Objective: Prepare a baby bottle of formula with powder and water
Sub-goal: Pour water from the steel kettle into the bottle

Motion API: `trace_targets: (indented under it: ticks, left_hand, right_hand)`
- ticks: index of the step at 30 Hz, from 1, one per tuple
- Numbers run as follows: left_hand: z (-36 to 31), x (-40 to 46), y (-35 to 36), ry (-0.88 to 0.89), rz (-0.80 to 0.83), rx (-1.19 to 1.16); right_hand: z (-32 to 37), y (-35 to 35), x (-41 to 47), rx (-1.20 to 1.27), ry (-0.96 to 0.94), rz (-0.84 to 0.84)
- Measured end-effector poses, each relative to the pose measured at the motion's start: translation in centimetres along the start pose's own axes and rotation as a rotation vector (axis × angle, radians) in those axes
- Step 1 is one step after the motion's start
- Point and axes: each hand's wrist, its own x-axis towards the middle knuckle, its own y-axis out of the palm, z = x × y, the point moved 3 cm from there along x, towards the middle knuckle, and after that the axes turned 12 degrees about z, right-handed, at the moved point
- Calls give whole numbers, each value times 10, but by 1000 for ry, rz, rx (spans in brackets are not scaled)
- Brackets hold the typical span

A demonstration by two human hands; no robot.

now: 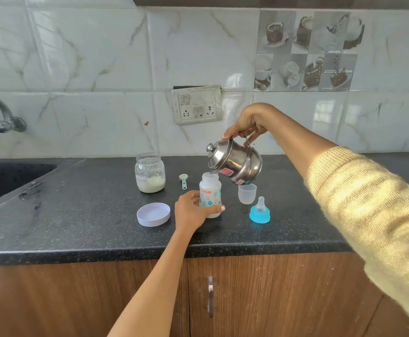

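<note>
A small white baby bottle (210,188) with printed flowers stands uncapped on the dark counter. My left hand (192,211) wraps around its lower half. My right hand (247,125) grips the handle of a steel kettle (235,162), tilted so its spout sits right over the bottle's mouth. The blue teat ring (260,212) rests on the counter to the right of the bottle, behind it the clear bottle cap (247,193). An open glass jar of formula powder (150,172) stands to the left, with a small scoop (183,180) lying beside it.
The jar's white lid (153,214) lies upside down left of my left hand. A black sink (6,181) and a wall tap (4,117) are at the far left. A socket plate (197,104) is on the tiled wall. Wooden cupboard doors (259,295) are below the counter edge.
</note>
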Motion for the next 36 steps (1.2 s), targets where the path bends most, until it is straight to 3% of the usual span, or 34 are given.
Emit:
trace_targets:
  ticks: [15, 24, 36]
  left_hand:
    - [-3, -4, -1, -15, 8, 15]
    - [-2, 0, 0, -35, -1, 30]
    - [3, 7, 1, -42, -15, 15]
  right_hand:
    - [-54, -5, 25, 516, 3, 61]
    - [-72, -5, 54, 906, -75, -17]
    - [-82, 17, 130, 1007, -145, 12]
